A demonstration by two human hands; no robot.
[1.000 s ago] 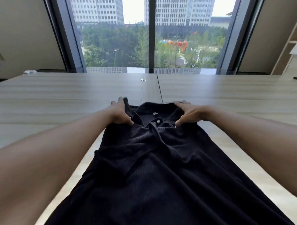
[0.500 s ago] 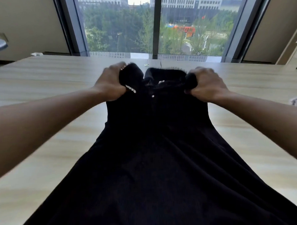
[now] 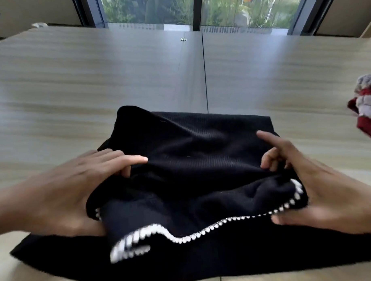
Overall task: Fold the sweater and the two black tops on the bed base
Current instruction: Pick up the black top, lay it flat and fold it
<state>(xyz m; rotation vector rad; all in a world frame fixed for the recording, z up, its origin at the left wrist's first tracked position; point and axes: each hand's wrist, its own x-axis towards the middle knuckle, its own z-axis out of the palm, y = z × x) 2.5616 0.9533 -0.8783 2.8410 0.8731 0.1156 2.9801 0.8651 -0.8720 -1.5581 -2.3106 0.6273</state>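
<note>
A black ribbed top point(image 3: 193, 152) lies doubled over on the pale wooden bed base point(image 3: 94, 84), its collar end with a white beaded trim point(image 3: 204, 232) brought down over the lower half. My left hand point(image 3: 77, 192) grips the folded edge at the left, thumb under the cloth. At the right side my right hand point(image 3: 321, 188) pinches the same edge near the trim. A red, white and grey sweater point(image 3: 366, 106) lies bunched at the right border, partly cut off.
Bare wooden boards stretch to the left, right and far side of the top, with a seam point(image 3: 204, 72) down the middle. A large window point(image 3: 197, 9) and its dark frame stand beyond the far edge.
Both hands took hold of the collar end, lifted it, and drew it toward me, so the top is now folded in half. The view has tilted down.
</note>
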